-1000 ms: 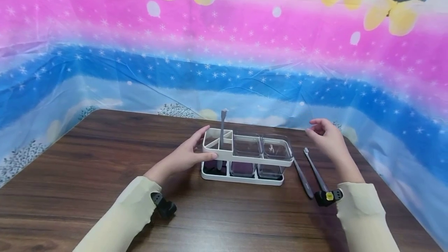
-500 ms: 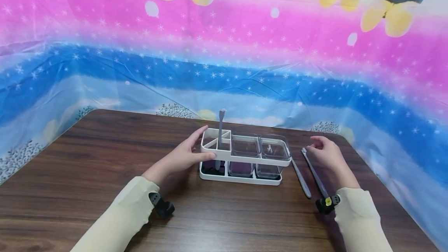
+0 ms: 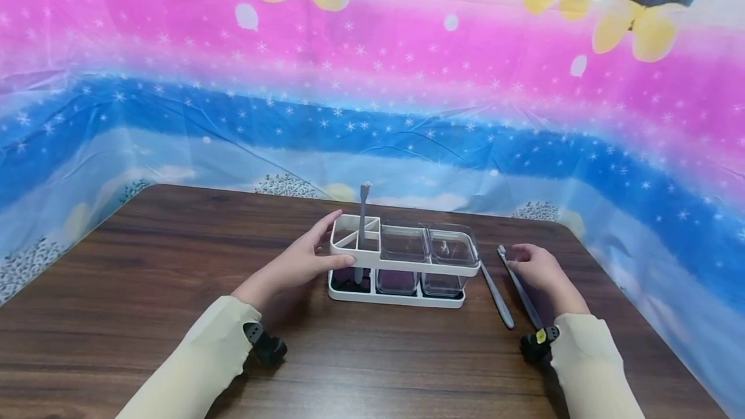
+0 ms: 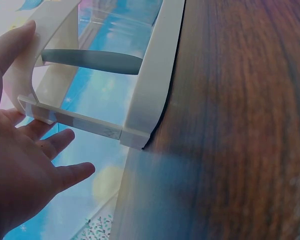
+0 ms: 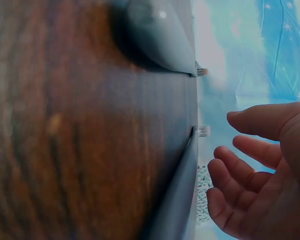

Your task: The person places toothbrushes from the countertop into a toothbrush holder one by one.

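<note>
A white two-tier toothbrush holder (image 3: 427, 267) stands on the table. My left hand (image 3: 293, 267) grips its left end at the upper tier, thumb in front and fingers behind. One grey toothbrush (image 3: 363, 212) stands upright in a divided compartment there, its handle (image 4: 92, 61) showing between the tiers in the left wrist view. Two more grey toothbrushes lie right of the holder: a nearer one (image 3: 497, 297) beside it and a farther one (image 3: 526, 299). Over that farther brush hovers my right hand (image 3: 544, 270), fingers loosely bent and apart from it in the right wrist view (image 5: 260, 175).
Two clear cups (image 3: 403, 243) sit in the holder's middle and right slots. The brown wooden table (image 3: 372, 367) ends at a patterned cloth backdrop (image 3: 372, 128). Black cameras (image 3: 264, 344) are strapped at both wrists.
My right hand has come down and toward me, from above the table's far right to over the farther toothbrush's head end. My left hand keeps its hold on the toothbrush holder.
</note>
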{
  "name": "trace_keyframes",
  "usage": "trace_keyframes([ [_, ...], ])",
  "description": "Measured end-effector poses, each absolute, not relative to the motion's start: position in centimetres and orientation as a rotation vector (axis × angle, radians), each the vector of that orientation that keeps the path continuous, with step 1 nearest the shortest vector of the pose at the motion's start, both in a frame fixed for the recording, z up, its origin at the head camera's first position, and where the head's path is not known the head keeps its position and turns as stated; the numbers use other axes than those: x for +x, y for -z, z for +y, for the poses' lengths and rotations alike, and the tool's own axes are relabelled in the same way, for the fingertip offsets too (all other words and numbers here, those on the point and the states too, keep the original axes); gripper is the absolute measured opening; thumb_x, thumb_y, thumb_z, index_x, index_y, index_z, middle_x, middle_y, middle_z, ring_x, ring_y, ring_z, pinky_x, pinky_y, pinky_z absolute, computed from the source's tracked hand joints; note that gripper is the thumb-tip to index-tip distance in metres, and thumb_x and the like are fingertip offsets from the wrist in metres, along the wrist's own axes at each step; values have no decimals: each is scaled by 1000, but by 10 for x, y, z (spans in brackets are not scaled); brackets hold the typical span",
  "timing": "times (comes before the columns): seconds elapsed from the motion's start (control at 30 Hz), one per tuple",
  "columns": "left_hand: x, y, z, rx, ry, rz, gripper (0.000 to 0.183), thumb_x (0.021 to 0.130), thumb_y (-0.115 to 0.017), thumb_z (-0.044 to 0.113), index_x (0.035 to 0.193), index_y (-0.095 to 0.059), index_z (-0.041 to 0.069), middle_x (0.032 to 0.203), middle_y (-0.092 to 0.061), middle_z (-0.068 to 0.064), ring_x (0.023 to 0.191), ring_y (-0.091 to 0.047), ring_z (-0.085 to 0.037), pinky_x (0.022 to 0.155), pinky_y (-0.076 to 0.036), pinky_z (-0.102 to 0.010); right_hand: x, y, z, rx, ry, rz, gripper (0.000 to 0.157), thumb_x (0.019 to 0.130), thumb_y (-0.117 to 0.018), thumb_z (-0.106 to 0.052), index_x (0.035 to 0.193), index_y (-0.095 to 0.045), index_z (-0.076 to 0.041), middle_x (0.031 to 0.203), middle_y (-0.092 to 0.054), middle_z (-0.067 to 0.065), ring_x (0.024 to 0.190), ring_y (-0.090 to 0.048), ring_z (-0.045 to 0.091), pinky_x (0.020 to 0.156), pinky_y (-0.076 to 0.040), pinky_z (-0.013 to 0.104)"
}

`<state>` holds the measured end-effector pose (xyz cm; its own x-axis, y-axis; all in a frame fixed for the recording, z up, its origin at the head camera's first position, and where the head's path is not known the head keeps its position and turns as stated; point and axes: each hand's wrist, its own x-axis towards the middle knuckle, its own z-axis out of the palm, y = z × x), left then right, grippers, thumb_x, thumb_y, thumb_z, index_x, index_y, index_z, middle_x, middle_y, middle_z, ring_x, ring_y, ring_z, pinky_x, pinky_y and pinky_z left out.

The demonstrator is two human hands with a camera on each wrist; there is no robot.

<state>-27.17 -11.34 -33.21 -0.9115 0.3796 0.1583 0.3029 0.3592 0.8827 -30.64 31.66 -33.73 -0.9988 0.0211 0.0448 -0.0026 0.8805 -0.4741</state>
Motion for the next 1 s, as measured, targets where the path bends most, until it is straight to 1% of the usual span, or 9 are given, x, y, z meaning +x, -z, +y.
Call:
trace_keyframes([
  [0.13, -272, 331, -113, 634, -1606, 2542, 88, 75, -67, 49, 143, -12, 34, 147, -21, -6, 133, -24, -27, 104, -25, -50, -307, 338, 316, -18, -727, -3039, 50, 87, -54, -18, 128, -40, 7, 104, -54, 25, 86, -55, 31, 68, -46, 40],
  [0.23, -273, 331, -113, 635, -1600, 2552, 89, 75, -67, 48, 143, -12, 32, 148, -19, -6, 134, -23, -27, 105, -25, -49, -308, 338, 316, -18, -704, -3074, 50, 87, -54, -18, 127, -41, 8, 109, -52, 29, 92, -55, 36, 72, -46, 44],
  [0.4, -273, 331, -112, 640, -1610, 2551, 89, 75, -67, 47, 143, -12, 31, 147, -21, -6, 133, -24, -26, 105, -26, -48, -310, 340, 316, -30, -675, -3138, 51, 87, -54, -19, 127, -41, 9, 123, -44, 33, 106, -47, 43, 83, -43, 50],
  [0.5, -273, 331, -112, 644, -1617, 2544, 89, 75, -67, 47, 143, -13, 32, 147, -22, -6, 132, -26, -26, 104, -26, -48, -310, 340, 316, -24, -673, -3162, 51, 87, -54, -19, 127, -41, 9, 127, -40, 34, 110, -44, 45, 87, -41, 52],
  [0.67, -273, 332, -113, 647, -1627, 2525, 88, 75, -67, 47, 143, -13, 34, 146, -23, -6, 132, -26, -27, 104, -25, -50, -312, 341, 315, -17, -693, -3184, 51, 87, -54, -18, 127, -41, 10, 126, -39, 35, 108, -45, 44, 84, -43, 51],
  [0.83, -272, 331, -113, 636, -1625, 2517, 86, 76, -67, 45, 142, -12, 36, 147, -22, -5, 133, -25, -27, 104, -24, -52, -313, 340, 314, -44, -682, -3194, 48, 86, -55, -15, 125, -43, 10, 125, -41, 34, 104, -48, 42, 81, -44, 49],
  [0.93, -270, 329, -112, 622, -1628, 2506, 85, 78, -67, 40, 143, -12, 33, 147, -22, -6, 133, -24, -29, 104, -23, -54, -315, 342, 313, -59, -659, -3191, 45, 85, -55, -12, 124, -45, 10, 123, -43, 33, 104, -49, 40, 83, -44, 49],
  [1.0, -264, 323, -112, 620, -1628, 2498, 85, 79, -67, 36, 144, -12, 29, 147, -21, -8, 133, -24, -31, 103, -22, -55, -315, 343, 313, -69, -649, -3188, 43, 85, -54, -10, 123, -47, 10, 122, -44, 33, 103, -49, 40, 83, -43, 50],
])
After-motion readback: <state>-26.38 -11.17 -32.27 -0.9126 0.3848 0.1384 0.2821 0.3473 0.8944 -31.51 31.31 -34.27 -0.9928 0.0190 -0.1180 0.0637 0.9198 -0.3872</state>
